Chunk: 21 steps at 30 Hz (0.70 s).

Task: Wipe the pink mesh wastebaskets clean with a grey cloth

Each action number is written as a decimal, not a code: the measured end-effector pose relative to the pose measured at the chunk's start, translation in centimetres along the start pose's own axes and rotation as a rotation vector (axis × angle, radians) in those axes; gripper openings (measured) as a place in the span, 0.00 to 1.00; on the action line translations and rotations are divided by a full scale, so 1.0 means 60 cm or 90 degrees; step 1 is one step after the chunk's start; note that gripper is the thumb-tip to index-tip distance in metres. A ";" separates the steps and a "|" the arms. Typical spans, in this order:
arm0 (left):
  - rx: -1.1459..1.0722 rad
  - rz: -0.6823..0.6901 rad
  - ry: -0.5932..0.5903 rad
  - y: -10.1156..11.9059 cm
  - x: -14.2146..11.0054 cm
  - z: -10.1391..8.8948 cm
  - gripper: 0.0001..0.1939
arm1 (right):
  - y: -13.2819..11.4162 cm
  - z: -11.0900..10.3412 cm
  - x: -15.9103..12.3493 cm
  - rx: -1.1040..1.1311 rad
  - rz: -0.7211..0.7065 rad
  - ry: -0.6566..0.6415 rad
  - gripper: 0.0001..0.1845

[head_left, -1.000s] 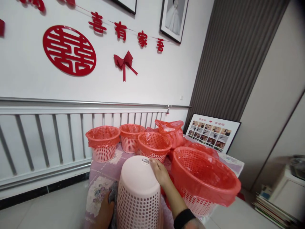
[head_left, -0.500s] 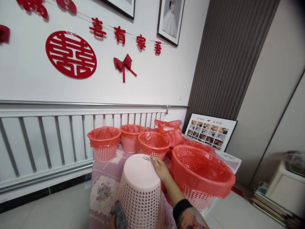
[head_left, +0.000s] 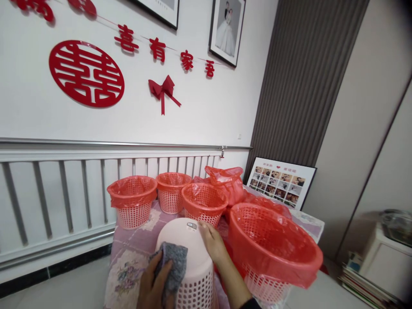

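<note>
A pale pink plastic basket [head_left: 196,253] with a holed side wall stands upside down on the cloth-covered table, its solid bottom facing up and a small label near the far edge. My left hand [head_left: 154,281] is closed on a grey cleaning cloth [head_left: 174,264], which lies against the near left edge of the basket's bottom. On the far right rim of that bottom rests my right hand [head_left: 213,242], its fingers curved over the edge and steadying the basket. Part of the basket's lower wall is hidden by the left hand and cloth.
Lined with red bags, a large basket [head_left: 270,257] stands at right; smaller baskets [head_left: 133,206] line the back. A loose red bag [head_left: 225,182] sits behind them. A radiator [head_left: 74,189] runs along the wall. A photo board [head_left: 283,180] leans at the table's [head_left: 128,257] far end.
My left hand has risen with the grey cloth from the basket's lower left side to the edge of its upturned bottom. The right hand stays on the rim. The view has shifted slightly.
</note>
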State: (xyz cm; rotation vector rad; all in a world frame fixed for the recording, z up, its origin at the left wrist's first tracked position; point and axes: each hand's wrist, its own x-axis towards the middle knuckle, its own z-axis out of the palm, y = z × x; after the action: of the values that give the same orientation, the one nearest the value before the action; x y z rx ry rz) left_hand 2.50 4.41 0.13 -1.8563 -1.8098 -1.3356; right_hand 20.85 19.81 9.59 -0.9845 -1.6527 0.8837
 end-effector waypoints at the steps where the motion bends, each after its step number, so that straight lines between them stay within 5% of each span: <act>1: -0.004 -0.036 -0.002 -0.008 0.020 -0.011 0.24 | 0.003 0.000 0.001 0.001 0.010 0.013 0.29; 5: -0.001 -0.163 -0.047 -0.013 0.125 -0.055 0.27 | 0.020 0.002 0.000 0.036 0.068 0.089 0.35; 8: 0.099 -0.092 -0.212 0.021 0.220 -0.063 0.29 | 0.029 0.001 -0.006 0.070 0.093 0.132 0.39; 12: 0.126 -0.016 -0.301 0.085 0.315 -0.023 0.28 | 0.030 -0.002 -0.013 0.090 0.105 0.130 0.40; 17: 0.114 0.087 -0.389 0.160 0.323 0.024 0.23 | 0.036 -0.001 -0.011 0.070 0.119 0.145 0.47; 21: 0.093 0.123 -0.401 0.193 0.270 0.007 0.26 | 0.055 0.002 -0.013 0.051 0.114 0.203 0.50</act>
State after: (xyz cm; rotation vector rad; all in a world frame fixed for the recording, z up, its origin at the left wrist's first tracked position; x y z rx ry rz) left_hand 10.08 13.22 16.34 -2.4684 -1.8471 -0.5627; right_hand 21.54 20.44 6.34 -1.1658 -1.2669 0.8532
